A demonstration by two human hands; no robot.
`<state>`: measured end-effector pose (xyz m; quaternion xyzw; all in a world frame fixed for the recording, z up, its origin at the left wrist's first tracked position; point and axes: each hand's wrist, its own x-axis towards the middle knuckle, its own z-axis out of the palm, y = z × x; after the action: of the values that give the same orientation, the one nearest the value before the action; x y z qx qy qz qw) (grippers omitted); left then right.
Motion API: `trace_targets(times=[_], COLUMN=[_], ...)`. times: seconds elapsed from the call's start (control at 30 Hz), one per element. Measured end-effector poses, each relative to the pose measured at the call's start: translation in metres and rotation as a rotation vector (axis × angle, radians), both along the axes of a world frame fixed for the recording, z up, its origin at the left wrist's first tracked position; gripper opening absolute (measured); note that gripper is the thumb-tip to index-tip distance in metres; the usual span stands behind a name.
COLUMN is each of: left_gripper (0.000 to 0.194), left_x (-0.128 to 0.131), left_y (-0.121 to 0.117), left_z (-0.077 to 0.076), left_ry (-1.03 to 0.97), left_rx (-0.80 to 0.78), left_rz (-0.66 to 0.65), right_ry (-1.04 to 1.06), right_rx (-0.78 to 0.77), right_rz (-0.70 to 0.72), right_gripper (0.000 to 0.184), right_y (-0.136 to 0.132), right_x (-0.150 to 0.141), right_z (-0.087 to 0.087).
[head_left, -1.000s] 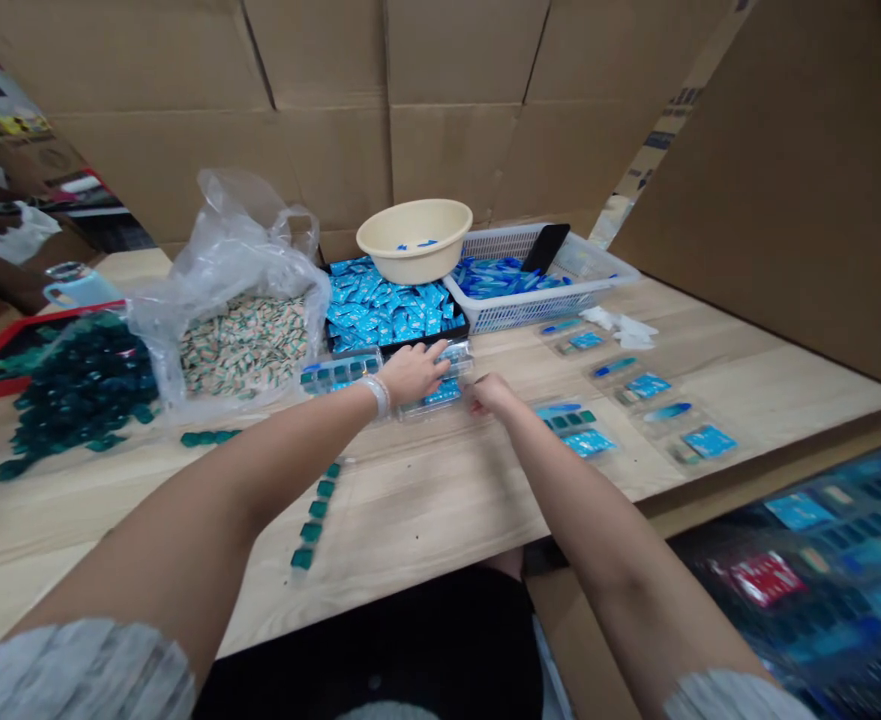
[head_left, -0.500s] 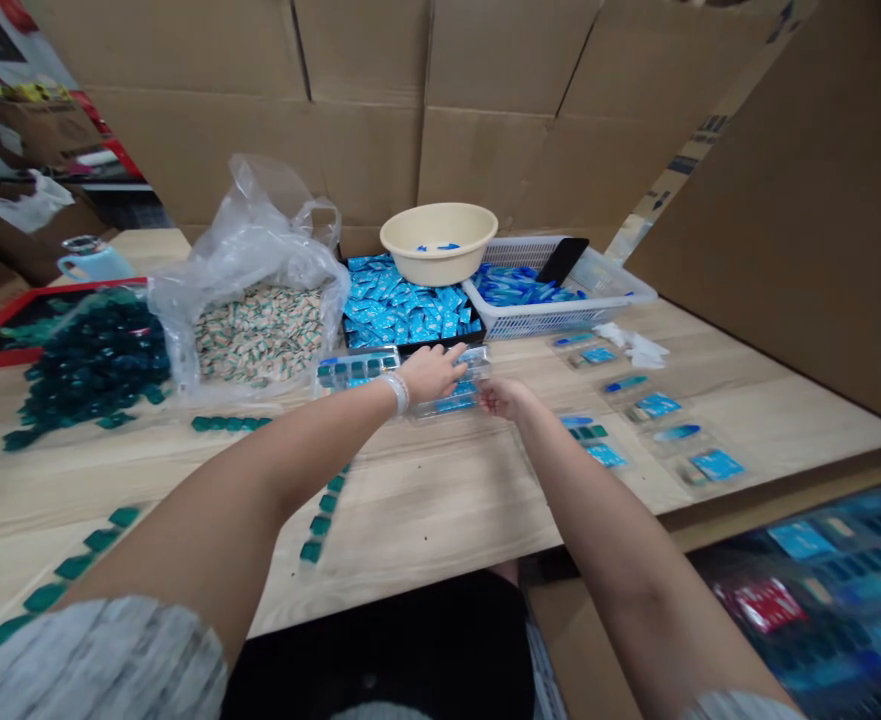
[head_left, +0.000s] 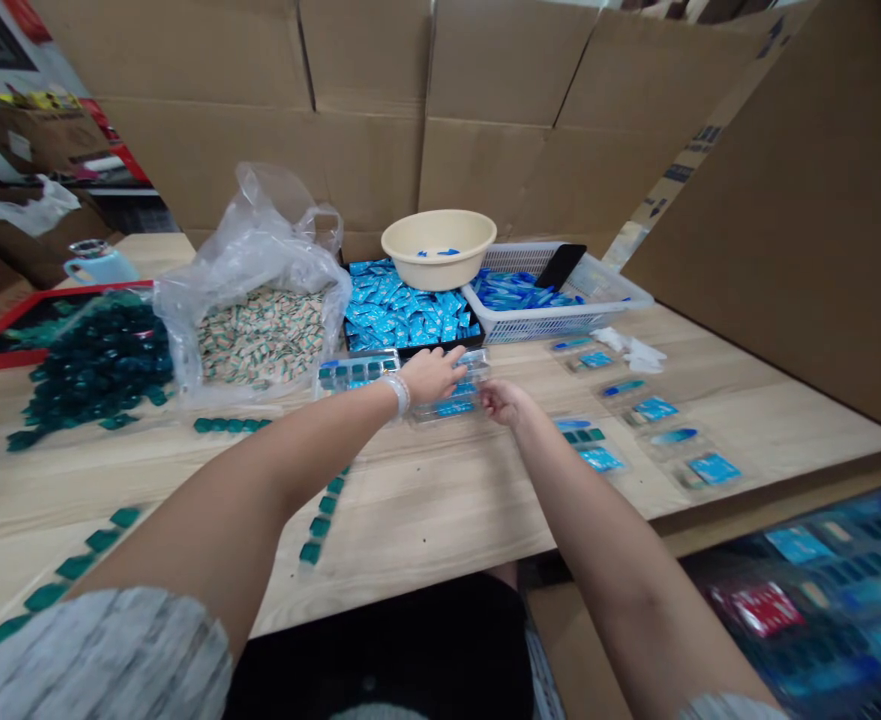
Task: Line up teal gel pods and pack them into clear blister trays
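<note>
A clear plastic case with blue packets showing inside lies on the wooden table between my hands. My left hand, with a pale band at its wrist, reaches over the case and grips it from above. At the case's right edge, my right hand has its fingers curled and pinched on the plastic. Just left of them sits another clear case with teal squares and a blue piece. Part of the held case is hidden under my left hand.
Behind are a black tray of blue packets, a cream bowl and a white basket. A plastic bag and a teal pile stand left. Filled clear cases lie right; teal strips lie in front.
The whole view has shifted slightly. My hands stay on the clear plastic case, with hardly any visible change in their hold.
</note>
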<state>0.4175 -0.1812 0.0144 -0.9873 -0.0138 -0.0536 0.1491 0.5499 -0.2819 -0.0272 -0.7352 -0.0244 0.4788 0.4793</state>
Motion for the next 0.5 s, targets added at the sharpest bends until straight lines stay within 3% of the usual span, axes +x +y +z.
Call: trace_targets(times=[0.27, 0.5], left_gripper=[0.035, 0.035], left_x=[-0.0003, -0.0006], left_y=[-0.0012, -0.0008], left_z=[0.0028, 0.0025], left_ry=[0.013, 0.001], left_rx=[-0.011, 0.004], left_rz=[-0.001, -0.004], right_ry=[-0.067, -0.165], right_rx=[-0.013, -0.029], right_rz=[0.021, 0.123], right_gripper=[0.028, 0.028], right_y=[0.0021, -0.0038], right_x=[-0.0021, -0.0011], right_z=[0.0004, 0.0013])
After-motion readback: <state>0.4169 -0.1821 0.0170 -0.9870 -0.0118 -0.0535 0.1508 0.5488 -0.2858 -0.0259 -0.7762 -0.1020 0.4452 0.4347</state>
